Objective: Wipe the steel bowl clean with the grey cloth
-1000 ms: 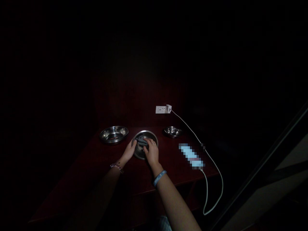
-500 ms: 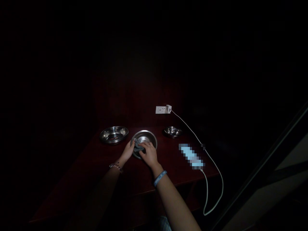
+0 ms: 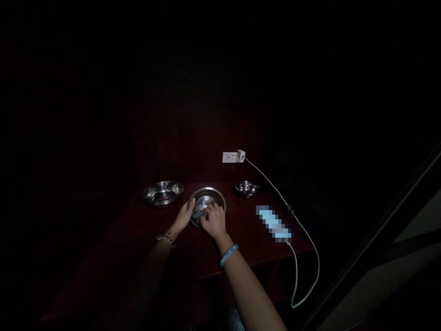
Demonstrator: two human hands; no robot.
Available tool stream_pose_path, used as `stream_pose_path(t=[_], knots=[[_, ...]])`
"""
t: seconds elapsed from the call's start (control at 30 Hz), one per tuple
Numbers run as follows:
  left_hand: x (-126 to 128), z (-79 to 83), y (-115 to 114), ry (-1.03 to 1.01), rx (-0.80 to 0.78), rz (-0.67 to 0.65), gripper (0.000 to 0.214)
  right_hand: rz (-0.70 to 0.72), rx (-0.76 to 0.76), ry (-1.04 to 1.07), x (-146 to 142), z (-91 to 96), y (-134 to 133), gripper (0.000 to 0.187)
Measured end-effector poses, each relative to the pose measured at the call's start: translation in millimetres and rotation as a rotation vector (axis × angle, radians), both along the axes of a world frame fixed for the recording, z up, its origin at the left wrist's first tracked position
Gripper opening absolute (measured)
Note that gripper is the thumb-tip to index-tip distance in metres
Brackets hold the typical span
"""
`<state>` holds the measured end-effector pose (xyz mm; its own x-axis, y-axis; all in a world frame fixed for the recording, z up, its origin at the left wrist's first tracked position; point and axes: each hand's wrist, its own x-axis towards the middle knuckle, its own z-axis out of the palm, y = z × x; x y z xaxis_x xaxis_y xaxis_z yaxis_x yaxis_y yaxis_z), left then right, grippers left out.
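A shiny metal bowl [image 3: 207, 194] is tilted towards me above the dark red table. My left hand [image 3: 183, 217], a beaded bracelet at its wrist, grips the bowl's left rim with the thumb on the inside. Inside the bowl, my right hand [image 3: 215, 221] presses a grey cloth [image 3: 199, 216] against the lower left of the wall, its fingers curled round the cloth. A blue wristband circles the right wrist. Part of the bowl's near side is hidden behind my hands.
Shallow metal dishes [image 3: 163, 193] stand on the table [image 3: 138, 253] at the left. A smaller metal bowl [image 3: 247, 188] sits back right. A blurred-out lit device [image 3: 274, 224] trails a white cable [image 3: 296, 276] to a charger in the wall socket [image 3: 229, 157].
The cloth has moved down inside the bowl and is more bunched under my right hand, whose fingers are more curled. My left hand stays on the rim.
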<state>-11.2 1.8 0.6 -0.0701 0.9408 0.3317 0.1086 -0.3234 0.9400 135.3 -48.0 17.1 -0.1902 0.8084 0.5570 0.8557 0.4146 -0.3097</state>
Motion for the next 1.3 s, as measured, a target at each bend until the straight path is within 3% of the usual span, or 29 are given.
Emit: stream_pose_path(t=[0.27,0.6,0.87,1.3], knots=[[-1,-0.9,2,-0.002,-0.014,-0.008,0.064,-0.095,0.041,0.126,3,4.7,-2,0.029],[-2,-5.5,5,-0.047,-0.008,-0.041,0.070,0.120,0.065,0.218,8,0.9,3,0.056],[1,-3.7,4,-0.038,-0.013,-0.011,0.063,0.070,0.062,0.114,5,-1.3,5,0.063],[2,2.4,-1,-0.030,-0.029,-0.005,0.062,-0.133,0.020,0.061,3,11.2,-5,0.041]])
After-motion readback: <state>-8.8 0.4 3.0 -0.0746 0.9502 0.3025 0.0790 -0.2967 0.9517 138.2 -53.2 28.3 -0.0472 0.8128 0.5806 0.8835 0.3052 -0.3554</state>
